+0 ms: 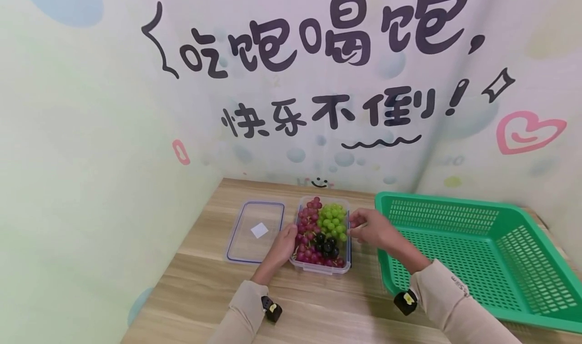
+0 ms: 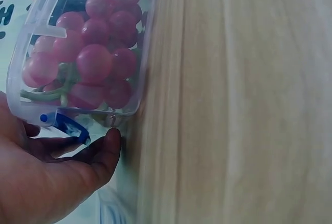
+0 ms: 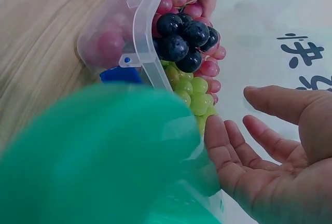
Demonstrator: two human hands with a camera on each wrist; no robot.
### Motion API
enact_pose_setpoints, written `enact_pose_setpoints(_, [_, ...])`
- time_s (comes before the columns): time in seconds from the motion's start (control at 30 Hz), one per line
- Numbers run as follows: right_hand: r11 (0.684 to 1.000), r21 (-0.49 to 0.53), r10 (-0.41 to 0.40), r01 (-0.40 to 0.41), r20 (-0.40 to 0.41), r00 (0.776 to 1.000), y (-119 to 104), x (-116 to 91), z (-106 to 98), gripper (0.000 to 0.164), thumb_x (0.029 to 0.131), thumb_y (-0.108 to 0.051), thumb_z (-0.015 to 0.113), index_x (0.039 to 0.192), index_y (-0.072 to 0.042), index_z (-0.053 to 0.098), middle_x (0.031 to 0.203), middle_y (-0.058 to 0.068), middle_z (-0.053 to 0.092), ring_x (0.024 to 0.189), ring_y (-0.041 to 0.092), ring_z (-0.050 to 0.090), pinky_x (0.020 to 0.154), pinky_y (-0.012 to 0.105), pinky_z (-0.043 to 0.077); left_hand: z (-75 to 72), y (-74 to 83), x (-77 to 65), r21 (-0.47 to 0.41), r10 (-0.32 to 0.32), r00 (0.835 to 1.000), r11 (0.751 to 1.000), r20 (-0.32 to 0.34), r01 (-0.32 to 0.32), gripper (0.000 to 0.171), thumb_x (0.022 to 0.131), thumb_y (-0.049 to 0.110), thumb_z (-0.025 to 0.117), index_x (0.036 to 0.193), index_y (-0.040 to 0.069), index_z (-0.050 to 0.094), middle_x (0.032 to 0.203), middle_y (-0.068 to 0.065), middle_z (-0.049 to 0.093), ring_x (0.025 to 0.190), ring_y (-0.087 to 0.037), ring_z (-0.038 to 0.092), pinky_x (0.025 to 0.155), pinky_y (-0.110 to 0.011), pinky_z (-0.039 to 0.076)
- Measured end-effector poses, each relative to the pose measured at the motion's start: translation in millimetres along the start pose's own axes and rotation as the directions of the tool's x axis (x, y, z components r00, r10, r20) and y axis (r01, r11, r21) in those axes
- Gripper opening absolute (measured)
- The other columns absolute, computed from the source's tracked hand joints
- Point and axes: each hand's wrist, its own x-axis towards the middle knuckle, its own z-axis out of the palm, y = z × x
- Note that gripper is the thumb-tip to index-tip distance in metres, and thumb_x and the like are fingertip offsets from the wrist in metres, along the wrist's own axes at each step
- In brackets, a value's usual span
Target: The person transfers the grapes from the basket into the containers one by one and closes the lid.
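A clear plastic food container (image 1: 322, 269) stands on the table, filled with red grapes (image 1: 307, 223), green grapes (image 1: 333, 219) and black grapes (image 1: 327, 247). My left hand (image 1: 284, 242) holds the container's left side; its curved fingers lie around a blue side latch (image 2: 72, 126) in the left wrist view. On the other side, my right hand (image 1: 372, 229) is beside the green grapes. Its thumb and fingers stand apart with nothing between them in the right wrist view, the fingertips (image 3: 215, 125) close to the green grapes.
A clear lid (image 1: 245, 233) with a blue seal and a white paper square (image 1: 259, 230) lies left of the container. To the right, a large green plastic basket (image 1: 464, 306) sits under my right forearm. A printed wall cloth (image 1: 273, 157) borders the wood-grain table (image 1: 200, 278).
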Motion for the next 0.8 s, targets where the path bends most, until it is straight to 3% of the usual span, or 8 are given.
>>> enact_pose_setpoints(0.07, [1.0,-0.001,-0.004,0.004,0.004,1.0,-1,0,1,0.026,0.092,-0.004,0.064,0.116,0.005,0.059,0.105,0.017,0.062,0.082,0.02,0.063,0.068,0.034,0.055,-2.0,0.7,-1.1,0.007,-0.004,1.0,1.0,-0.004,0.004,0.05,0.109,0.027,0.025,0.143,-0.004,0.044,0.146,-0.025,0.045,0.139,-0.041,0.039,0.115,-0.054,0.029])
enact_pose_setpoints(0.17, [1.0,-0.009,0.001,-0.001,0.003,1.0,-1,2,4,0.027,0.093,-0.004,0.063,0.118,0.005,0.059,0.107,0.017,0.062,0.087,0.024,0.065,0.069,0.034,0.056,-6.7,3.8,-2.6,0.041,-0.002,1.0,0.999,-0.03,0.003,0.052,0.109,0.028,0.027,0.15,-0.005,0.034,0.154,-0.025,0.035,0.144,-0.042,0.029,0.118,-0.054,0.022])
enact_pose_setpoints(0.33, [0.998,-0.056,-0.023,0.023,-0.006,1.0,-5,5,11,0.029,0.094,-0.006,0.062,0.121,0.006,0.058,0.113,0.02,0.063,0.092,0.029,0.066,0.068,0.034,0.055,-19.6,11.6,-7.0,0.095,0.038,0.993,0.995,-0.108,-0.028,0.049,0.107,0.025,0.033,0.146,-0.003,0.041,0.15,-0.026,0.041,0.14,-0.043,0.037,0.115,-0.054,0.029])
enact_pose_setpoints(0.53, [0.993,-0.114,-0.037,0.031,-0.043,0.998,-17,10,23,0.032,0.094,-0.01,0.064,0.122,0.004,0.059,0.117,0.021,0.064,0.107,0.034,0.063,0.077,0.039,0.056,-40.3,8.0,-6.2,0.149,0.125,0.97,0.984,-0.207,-0.095,0.04,0.105,0.019,0.042,0.137,-0.002,0.053,0.13,-0.024,0.06,0.117,-0.039,0.059,0.1,-0.052,0.046])
enact_pose_setpoints(0.63, [0.995,-0.095,-0.038,0.033,-0.049,0.998,-22,13,31,0.035,0.094,-0.009,0.063,0.125,0.006,0.057,0.12,0.023,0.063,0.111,0.038,0.062,0.083,0.042,0.056,-51.9,2.4,-5.3,0.189,0.136,0.959,0.978,-0.247,-0.09,0.039,0.104,0.019,0.045,0.136,-0.001,0.055,0.124,-0.021,0.063,0.114,-0.036,0.06,0.097,-0.05,0.048])
enact_pose_setpoints(0.8, [0.999,-0.014,-0.053,0.052,-0.075,0.996,-30,18,48,0.04,0.095,-0.006,0.063,0.131,0.007,0.053,0.128,0.027,0.058,0.116,0.041,0.06,0.089,0.045,0.055,-72.3,-7.2,-6.3,0.263,0.127,0.956,0.963,-0.265,-0.054,0.042,0.102,0.019,0.047,0.14,0.001,0.05,0.128,-0.024,0.059,0.119,-0.039,0.057,0.099,-0.053,0.047])
